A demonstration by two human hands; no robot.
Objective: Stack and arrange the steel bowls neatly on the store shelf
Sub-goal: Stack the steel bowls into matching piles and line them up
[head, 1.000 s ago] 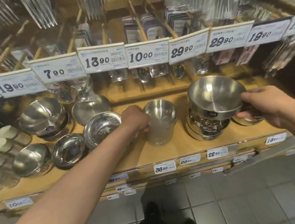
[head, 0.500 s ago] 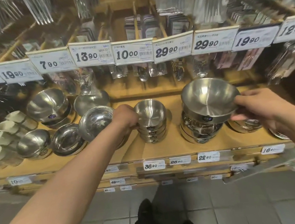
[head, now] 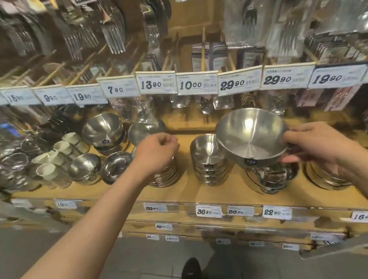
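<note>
Fingers of the right hand [head: 316,145] grip a tilted steel bowl [head: 251,136], half hiding the stack [head: 272,177] below; left hand [head: 157,152] curled empty

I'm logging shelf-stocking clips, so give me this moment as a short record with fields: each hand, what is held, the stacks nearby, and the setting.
setting: store shelf of steel tableware, price tags along its edge
right hand: grips the rim of a large steel bowl, tilted, held above a bowl stack
left hand: fingers curled, holding nothing visible, over a stack of shallow dishes
middle: stack of small bowls, untouched
task state: large bowl not yet set down
</note>
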